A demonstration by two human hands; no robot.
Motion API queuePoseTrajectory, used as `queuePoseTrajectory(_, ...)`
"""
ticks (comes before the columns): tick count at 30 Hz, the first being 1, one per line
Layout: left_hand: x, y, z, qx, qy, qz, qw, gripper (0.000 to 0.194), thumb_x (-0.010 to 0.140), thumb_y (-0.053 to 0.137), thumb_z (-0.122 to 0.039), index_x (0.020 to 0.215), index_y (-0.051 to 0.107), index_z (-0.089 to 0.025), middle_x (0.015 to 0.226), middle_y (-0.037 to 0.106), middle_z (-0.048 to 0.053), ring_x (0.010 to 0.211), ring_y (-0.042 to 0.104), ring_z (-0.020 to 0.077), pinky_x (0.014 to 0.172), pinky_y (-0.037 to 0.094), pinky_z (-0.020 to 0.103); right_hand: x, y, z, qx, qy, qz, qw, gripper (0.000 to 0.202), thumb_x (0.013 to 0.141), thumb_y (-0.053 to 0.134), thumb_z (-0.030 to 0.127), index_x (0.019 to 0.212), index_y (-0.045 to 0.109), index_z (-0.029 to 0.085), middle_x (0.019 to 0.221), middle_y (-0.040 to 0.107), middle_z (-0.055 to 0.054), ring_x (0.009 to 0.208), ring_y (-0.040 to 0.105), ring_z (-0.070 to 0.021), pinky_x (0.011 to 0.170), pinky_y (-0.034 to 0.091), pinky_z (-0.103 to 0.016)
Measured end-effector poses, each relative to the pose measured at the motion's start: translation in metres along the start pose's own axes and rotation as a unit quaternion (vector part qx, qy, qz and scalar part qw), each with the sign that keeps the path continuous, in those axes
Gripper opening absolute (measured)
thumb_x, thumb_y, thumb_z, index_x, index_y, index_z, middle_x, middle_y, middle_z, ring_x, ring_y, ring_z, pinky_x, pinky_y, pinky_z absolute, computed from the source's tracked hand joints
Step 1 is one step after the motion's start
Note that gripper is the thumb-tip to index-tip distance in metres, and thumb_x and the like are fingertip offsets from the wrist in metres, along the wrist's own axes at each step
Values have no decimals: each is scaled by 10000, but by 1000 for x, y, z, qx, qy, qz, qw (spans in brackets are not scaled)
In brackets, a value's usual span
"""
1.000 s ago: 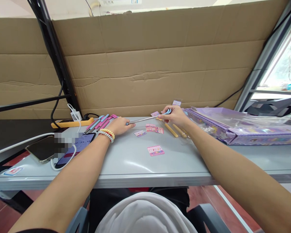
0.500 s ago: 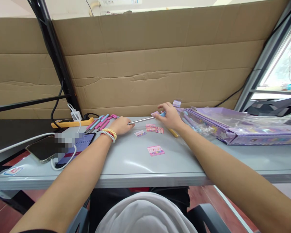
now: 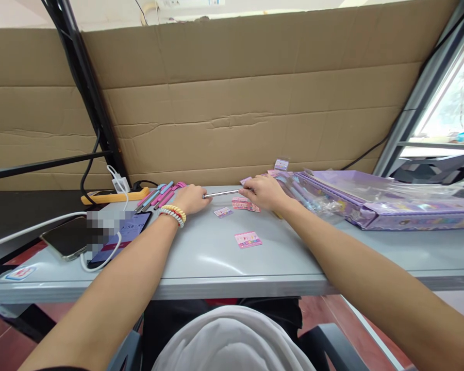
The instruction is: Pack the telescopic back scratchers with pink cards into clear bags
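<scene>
Between my two hands a slim silver pen [image 3: 222, 194] lies nearly level, low over the desk. My left hand [image 3: 191, 200] is closed on its left end, with beaded bracelets on the wrist. The fingers of my right hand [image 3: 266, 191] wrap round the other end and hide it. Beside my left hand rests a bunch of pink and blue pens [image 3: 160, 197]. Small pink cards [image 3: 246, 204] lie below the pen, with a purple card [image 3: 223, 212] to their left. A larger pink card [image 3: 248, 239] is nearer me.
Right of my right hand is a clear plastic bag with pens [image 3: 313, 198], against a purple box [image 3: 410, 219]. At the left are a dark phone [image 3: 64, 238], a lit phone [image 3: 127, 226] with a white cable, and a yellow power strip [image 3: 116, 196]. Cardboard [image 3: 255, 93] stands behind.
My right hand has moved slightly left and down along the pen, covering the blue end seen before. Less of the silver barrel shows. My left hand has hardly moved.
</scene>
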State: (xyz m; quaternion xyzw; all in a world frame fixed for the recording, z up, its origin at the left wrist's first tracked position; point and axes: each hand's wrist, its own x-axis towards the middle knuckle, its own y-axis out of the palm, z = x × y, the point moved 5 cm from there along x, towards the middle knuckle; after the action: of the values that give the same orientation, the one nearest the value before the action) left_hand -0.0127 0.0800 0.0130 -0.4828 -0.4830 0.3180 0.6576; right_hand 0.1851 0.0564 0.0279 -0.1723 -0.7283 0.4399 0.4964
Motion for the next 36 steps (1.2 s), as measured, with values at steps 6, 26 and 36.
queuePoseTrajectory(6, 0, -9, 3, 52, -69, -30, 996, 362, 764, 407, -421, 815, 684, -193, 844, 687, 128, 844, 627, 277, 671, 437, 326, -1, 0, -1, 13, 66, 26, 997, 343, 878, 396, 408, 704, 609, 202, 742, 662, -46, 694, 560, -174, 523, 230, -276)
queuePoseTrajectory(26, 0, -3, 14, -4, -52, 21, 998, 370, 730, 422, -470, 633, 615, -170, 739, 656, 143, 737, 623, 275, 577, 415, 315, -5, -11, -4, 29, 15, -12, 999, 361, 847, 432, 417, 670, 672, 214, 656, 636, -35, 644, 533, -156, 526, 236, -268)
queuePoseTrajectory(36, 1, 6, 15, -95, -18, 72, 993, 372, 681, 496, -514, 503, 485, -188, 524, 558, 57, 506, 549, 187, 458, 312, 287, -3, -24, 0, -30, -48, -61, 997, 433, 849, 437, 450, 580, 654, 188, 576, 569, -59, 620, 493, -165, 569, 246, -289)
